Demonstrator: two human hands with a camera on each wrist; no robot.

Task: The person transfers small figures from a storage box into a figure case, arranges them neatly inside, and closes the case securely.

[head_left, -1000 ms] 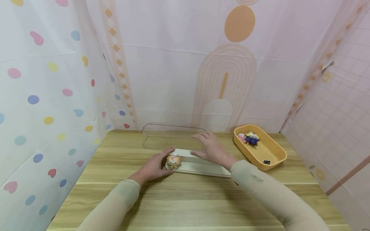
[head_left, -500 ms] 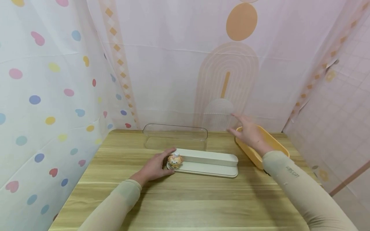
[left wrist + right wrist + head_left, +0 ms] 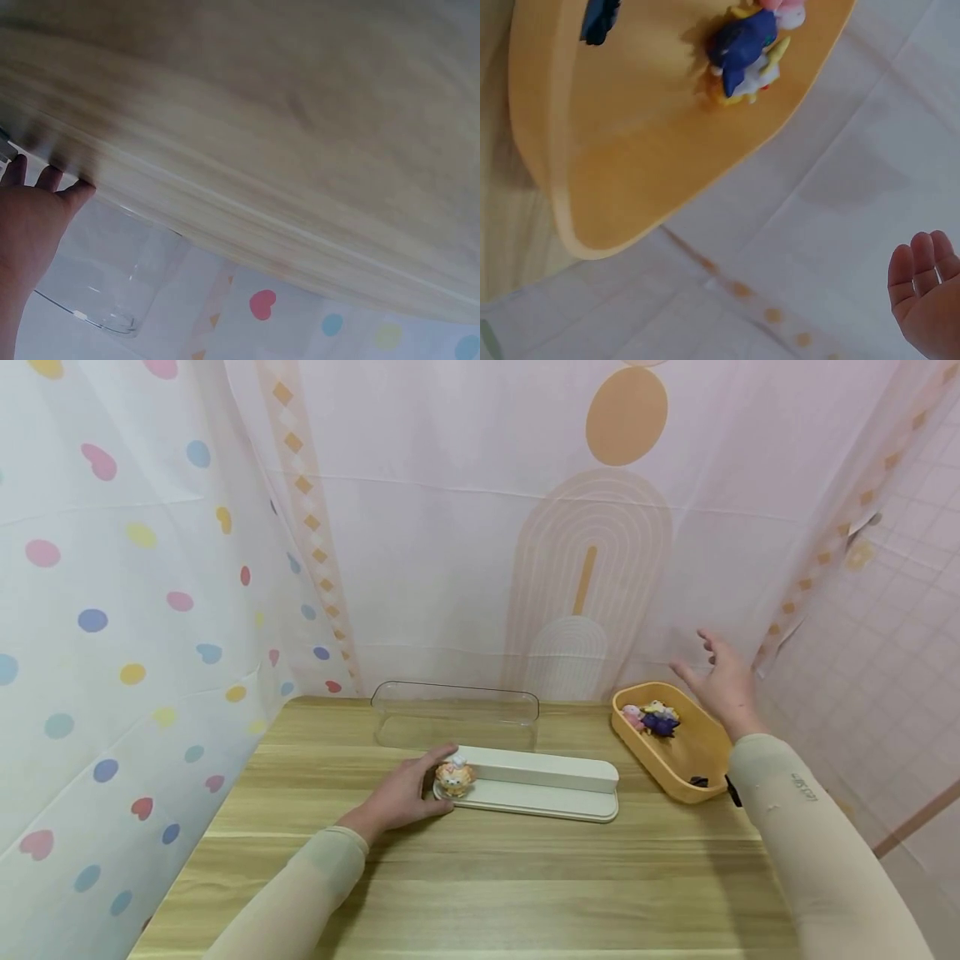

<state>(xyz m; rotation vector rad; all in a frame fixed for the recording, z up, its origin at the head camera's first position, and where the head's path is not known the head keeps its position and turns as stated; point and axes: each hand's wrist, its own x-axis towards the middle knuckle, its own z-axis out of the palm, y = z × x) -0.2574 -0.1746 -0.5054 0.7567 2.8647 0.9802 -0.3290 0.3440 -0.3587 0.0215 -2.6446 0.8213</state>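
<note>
A cream two-step display base (image 3: 543, 797) lies on the wooden table. On its left end stands a small orange-maned figurine (image 3: 455, 778) with a white top. My left hand (image 3: 401, 792) grips that end, thumb at the front edge and fingers at the back. The left wrist view shows this hand's fingertips (image 3: 82, 187) low by the table, the base mostly hidden. My right hand (image 3: 729, 693) hangs over the back right of a yellow tray (image 3: 716, 745), fingers spread and nothing held. Inside the tray are pink, navy (image 3: 739, 49) and yellow-white figurines, bunched at the far end.
Behind the base stands a clear plastic cover (image 3: 456, 727) with a dark rim, near the curtain. A small black piece (image 3: 699, 782) lies at the tray's near end. Patterned curtains (image 3: 420, 568) enclose the table on the back and both sides.
My right hand has moved right from over the base, across the tray, to its far right side, uncovering the base's right end. The left hand stays at the base.
</note>
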